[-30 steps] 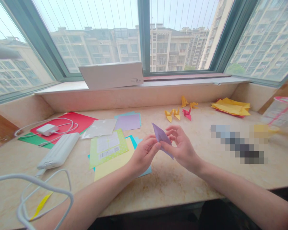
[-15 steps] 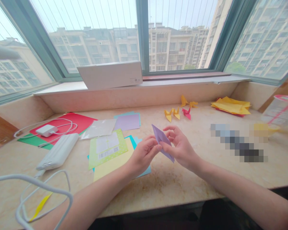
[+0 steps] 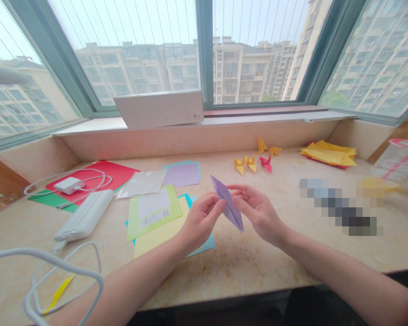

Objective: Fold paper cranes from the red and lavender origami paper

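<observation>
A folded purple paper (image 3: 228,204) in a narrow diamond shape is held tilted above the near middle of the table. My left hand (image 3: 204,217) pinches its left side, thumb on the front face. On the paper's right side, my right hand (image 3: 256,210) grips it between thumb and fingers; some fingertips are hidden behind the paper. Beyond the hands stand small folded yellow birds (image 3: 250,164) and a pink one (image 3: 265,164). Left of my left hand lie a light green packet (image 3: 173,199) and a pale yellow sheet (image 3: 149,242).
A white power bank (image 3: 85,215), a charger (image 3: 69,184) and looping cables (image 3: 98,280) lie at the left. Yellow sheets (image 3: 328,153) rest at the back right, near a clear cup (image 3: 399,158). A white box (image 3: 159,109) stands on the sill.
The right thumb has shifted off the paper's centre towards its right edge, and the paper has turned slightly more upright. The whole view has shifted a little.
</observation>
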A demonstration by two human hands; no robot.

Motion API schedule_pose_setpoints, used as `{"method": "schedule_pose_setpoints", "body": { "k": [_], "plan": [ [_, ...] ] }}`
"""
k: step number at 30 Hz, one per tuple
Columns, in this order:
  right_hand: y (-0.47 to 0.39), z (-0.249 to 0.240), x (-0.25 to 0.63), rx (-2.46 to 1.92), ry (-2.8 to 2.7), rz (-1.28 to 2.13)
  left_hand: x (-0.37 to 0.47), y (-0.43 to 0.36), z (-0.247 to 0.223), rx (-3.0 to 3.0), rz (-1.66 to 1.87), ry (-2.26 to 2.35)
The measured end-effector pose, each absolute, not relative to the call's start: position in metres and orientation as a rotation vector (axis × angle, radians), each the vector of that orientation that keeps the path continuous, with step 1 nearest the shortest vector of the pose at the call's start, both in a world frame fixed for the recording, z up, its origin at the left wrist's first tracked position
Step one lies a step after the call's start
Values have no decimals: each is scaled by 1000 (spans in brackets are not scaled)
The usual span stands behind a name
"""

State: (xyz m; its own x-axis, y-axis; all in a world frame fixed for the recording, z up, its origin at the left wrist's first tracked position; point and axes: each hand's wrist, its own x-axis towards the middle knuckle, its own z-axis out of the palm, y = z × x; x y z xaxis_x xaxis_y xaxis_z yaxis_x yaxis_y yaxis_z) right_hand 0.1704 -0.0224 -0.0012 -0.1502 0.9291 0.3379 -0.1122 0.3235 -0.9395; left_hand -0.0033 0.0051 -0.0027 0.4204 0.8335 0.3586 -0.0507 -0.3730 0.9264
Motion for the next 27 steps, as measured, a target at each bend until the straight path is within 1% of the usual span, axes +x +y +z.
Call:
{"method": "schedule_pose_setpoints", "body": {
  "k": [4,11,15,27],
  "plan": [
    [-18,-6,169,-863,-1359,1118,-2,1,1,1722,1128,695],
    [-16,-2,170,-949,-1249,1292,-2,-2,3,1750,1139,735],
    [-13,-2,173,-989,-1212,1336,-2,-2,2,1811,1103,777],
    [-13,-8,163,-1034,-1284,1107,4,-2,3,1759,1194,894]
  ]
}}
